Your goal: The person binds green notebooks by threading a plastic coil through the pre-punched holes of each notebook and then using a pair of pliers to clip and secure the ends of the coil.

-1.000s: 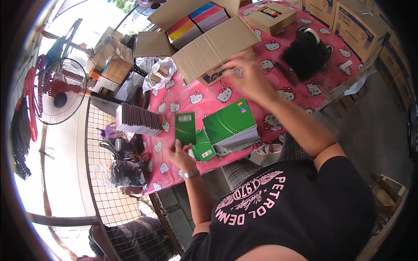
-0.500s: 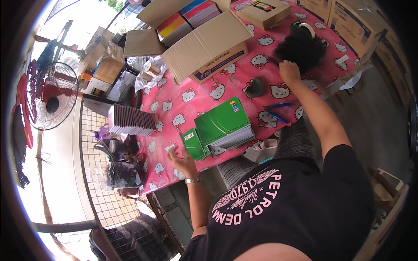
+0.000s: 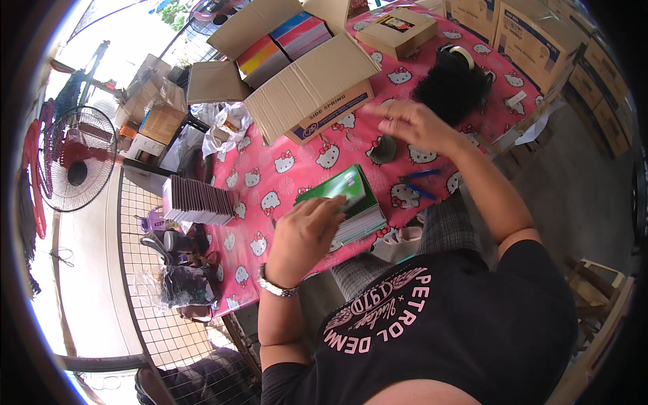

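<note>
My left hand (image 3: 307,233), with a metal watch on its wrist, is closed on a small green notebook (image 3: 349,192) above the stack of larger green spiral notebooks (image 3: 361,226). The hand hides part of both. My right hand (image 3: 418,128) hangs over the table with fingers stretched out and nothing in them, slightly blurred. Closest to it are a small dark grey object (image 3: 383,150) and a bushy heap of thin black strands (image 3: 451,86). A blue-handled hand tool (image 3: 420,183), perhaps pliers, lies right of the stack.
An open carton (image 3: 317,88) holding colourful notebooks stands at the back of the pink patterned tablecloth (image 3: 287,182). A tape roll (image 3: 463,58) and a flat cardboard box (image 3: 398,35) are at the far right. Stacked spiral notebooks (image 3: 197,201) stand left; a fan (image 3: 79,158) is beyond.
My left hand has risen and moved right, lifting the small notebook from beside the stack to over it. My right hand has left the black heap and swung left, fingers extended.
</note>
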The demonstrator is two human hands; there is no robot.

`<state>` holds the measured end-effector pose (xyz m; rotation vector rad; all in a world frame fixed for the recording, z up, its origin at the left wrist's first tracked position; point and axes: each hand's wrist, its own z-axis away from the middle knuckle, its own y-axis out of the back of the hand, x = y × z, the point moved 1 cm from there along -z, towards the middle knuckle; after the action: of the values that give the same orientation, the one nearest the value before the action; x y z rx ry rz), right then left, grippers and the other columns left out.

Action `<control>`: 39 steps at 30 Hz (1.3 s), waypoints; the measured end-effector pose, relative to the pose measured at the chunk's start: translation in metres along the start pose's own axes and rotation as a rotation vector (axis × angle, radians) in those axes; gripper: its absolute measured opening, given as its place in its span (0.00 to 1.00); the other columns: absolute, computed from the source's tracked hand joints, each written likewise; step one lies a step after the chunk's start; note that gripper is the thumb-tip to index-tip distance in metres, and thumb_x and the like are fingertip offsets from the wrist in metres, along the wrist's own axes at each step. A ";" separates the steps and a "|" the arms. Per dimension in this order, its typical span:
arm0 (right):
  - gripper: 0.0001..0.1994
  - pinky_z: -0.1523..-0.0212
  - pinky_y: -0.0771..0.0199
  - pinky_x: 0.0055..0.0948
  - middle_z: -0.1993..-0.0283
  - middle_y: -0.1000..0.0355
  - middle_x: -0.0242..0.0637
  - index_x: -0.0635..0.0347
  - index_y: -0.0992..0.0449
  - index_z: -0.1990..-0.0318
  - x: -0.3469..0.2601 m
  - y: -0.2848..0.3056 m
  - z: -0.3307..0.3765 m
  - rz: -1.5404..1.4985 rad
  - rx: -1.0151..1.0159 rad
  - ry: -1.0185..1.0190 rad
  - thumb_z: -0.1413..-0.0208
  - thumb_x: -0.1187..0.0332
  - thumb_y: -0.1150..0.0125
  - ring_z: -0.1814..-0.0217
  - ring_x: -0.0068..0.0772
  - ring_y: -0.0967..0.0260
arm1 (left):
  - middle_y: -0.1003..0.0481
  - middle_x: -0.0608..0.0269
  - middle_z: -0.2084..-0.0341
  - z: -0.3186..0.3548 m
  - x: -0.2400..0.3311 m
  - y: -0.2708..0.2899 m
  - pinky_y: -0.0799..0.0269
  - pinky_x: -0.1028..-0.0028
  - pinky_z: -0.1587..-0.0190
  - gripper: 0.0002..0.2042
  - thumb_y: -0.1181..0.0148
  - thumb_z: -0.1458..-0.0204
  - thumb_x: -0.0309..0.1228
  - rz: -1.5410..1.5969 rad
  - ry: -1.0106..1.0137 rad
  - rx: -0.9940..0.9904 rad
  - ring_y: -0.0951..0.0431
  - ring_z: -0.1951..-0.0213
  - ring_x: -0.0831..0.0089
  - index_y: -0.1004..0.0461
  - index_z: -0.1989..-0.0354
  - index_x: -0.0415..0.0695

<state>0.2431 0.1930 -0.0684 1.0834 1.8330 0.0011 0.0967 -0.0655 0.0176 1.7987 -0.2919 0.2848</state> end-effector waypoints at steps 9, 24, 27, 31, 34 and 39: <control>0.12 0.57 0.27 0.32 0.63 0.27 0.34 0.55 0.18 0.56 -0.074 -0.030 -0.003 -0.080 0.055 0.258 0.47 0.80 0.37 0.59 0.34 0.29 | 0.24 0.56 0.65 -0.025 -0.006 -0.021 0.35 0.60 0.52 0.08 0.42 0.45 0.27 -0.371 0.015 0.309 0.25 0.61 0.58 0.28 0.57 0.43; 0.15 0.57 0.27 0.36 0.60 0.25 0.45 0.59 0.26 0.46 -0.082 -0.011 -0.001 -0.034 -0.176 0.214 0.41 0.72 0.39 0.57 0.41 0.25 | 0.25 0.61 0.67 -0.033 0.000 -0.030 0.37 0.62 0.53 0.11 0.39 0.46 0.29 -0.304 -0.025 0.402 0.25 0.62 0.61 0.28 0.55 0.44; 0.17 0.55 0.27 0.40 0.59 0.24 0.47 0.61 0.30 0.44 -0.096 -0.012 -0.003 -0.006 -0.158 0.141 0.40 0.69 0.39 0.54 0.46 0.24 | 0.24 0.59 0.64 -0.036 0.005 -0.034 0.36 0.62 0.51 0.14 0.39 0.47 0.27 -0.304 -0.051 0.394 0.25 0.59 0.60 0.29 0.52 0.42; 0.17 0.58 0.23 0.40 0.58 0.26 0.47 0.62 0.33 0.44 -0.103 -0.007 -0.003 0.066 -0.198 0.174 0.39 0.70 0.41 0.58 0.48 0.23 | 0.24 0.59 0.64 -0.039 0.011 -0.031 0.36 0.61 0.51 0.14 0.39 0.48 0.26 -0.314 -0.021 0.299 0.25 0.59 0.59 0.29 0.52 0.42; 0.16 0.62 0.22 0.38 0.56 0.27 0.47 0.62 0.33 0.44 -0.102 -0.008 -0.015 -0.232 -0.417 -0.157 0.37 0.68 0.43 0.62 0.41 0.23 | 0.24 0.61 0.67 -0.035 0.005 -0.030 0.36 0.61 0.55 0.13 0.39 0.47 0.31 -0.298 -0.071 0.338 0.25 0.63 0.61 0.30 0.54 0.44; 0.17 0.55 0.24 0.48 0.56 0.28 0.47 0.57 0.31 0.46 0.080 -0.072 -0.009 -0.147 -0.268 -0.385 0.40 0.63 0.43 0.58 0.45 0.24 | 0.24 0.60 0.68 -0.037 0.006 -0.032 0.36 0.62 0.50 0.10 0.40 0.44 0.29 -0.225 -0.036 0.306 0.24 0.63 0.59 0.28 0.55 0.44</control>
<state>0.1774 0.2067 -0.1528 0.7044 1.5083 -0.0446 0.1117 -0.0224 -0.0011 2.1198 -0.0706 0.1425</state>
